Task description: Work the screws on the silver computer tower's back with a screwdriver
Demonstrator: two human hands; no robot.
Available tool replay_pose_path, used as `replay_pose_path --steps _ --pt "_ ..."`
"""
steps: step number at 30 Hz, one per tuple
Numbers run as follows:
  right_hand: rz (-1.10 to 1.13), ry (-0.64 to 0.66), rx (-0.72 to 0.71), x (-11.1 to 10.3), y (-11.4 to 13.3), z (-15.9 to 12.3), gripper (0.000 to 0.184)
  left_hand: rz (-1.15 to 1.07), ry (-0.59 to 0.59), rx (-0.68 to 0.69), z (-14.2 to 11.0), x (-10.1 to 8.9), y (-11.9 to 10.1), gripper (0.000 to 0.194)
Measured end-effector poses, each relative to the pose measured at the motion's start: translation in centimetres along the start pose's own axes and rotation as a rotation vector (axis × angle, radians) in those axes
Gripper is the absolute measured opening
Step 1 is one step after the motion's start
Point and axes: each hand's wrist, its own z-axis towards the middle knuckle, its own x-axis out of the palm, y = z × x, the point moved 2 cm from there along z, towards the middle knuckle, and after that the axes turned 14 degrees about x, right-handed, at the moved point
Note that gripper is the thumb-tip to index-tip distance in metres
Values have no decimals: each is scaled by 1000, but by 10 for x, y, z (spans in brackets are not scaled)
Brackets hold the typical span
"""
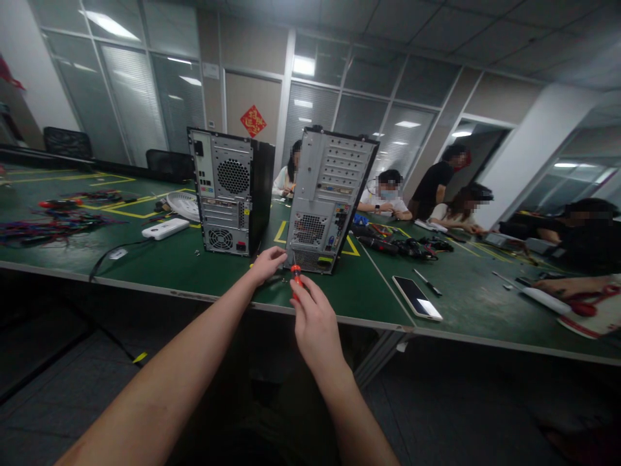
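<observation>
My right hand (315, 317) is closed round the red and dark handle of a screwdriver (295, 272). Its thin shaft points up at the lower left corner of a tilted computer tower (315, 175), whose grey metal back faces me. Beside that corner is my left hand (269, 265), its fingers bent together near the case edge and the screwdriver's tip. Whether something small sits between those fingers is hidden. Tiny metal bits, perhaps screws (284, 280), lie on the table below. A second computer tower (226, 188) stands upright to the left, back panel towards me.
The green table (223, 275) carries a white power strip (165, 228), bundled wires (53, 223) and a white coiled cable (183, 206) on the left. Rightward lie a phone (417, 298), a pen (427, 282) and black cables (407, 247). Several people are around the table's far and right sides.
</observation>
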Motion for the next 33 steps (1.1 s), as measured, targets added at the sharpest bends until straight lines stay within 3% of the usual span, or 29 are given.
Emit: replay_pose_path --steps 9,20,26,33 --pt "106 -50 96 5 0 -1 32 17 -5 8 -1 0 -4 34" --pt "-167 38 -53 -5 1 0 58 21 3 8 -1 0 -3 36" --pt "20 -37 52 0 -1 1 36 34 8 -8 -1 -1 -4 37" --pt "95 -75 92 2 -3 1 32 36 -1 -6 -2 -1 -3 35"
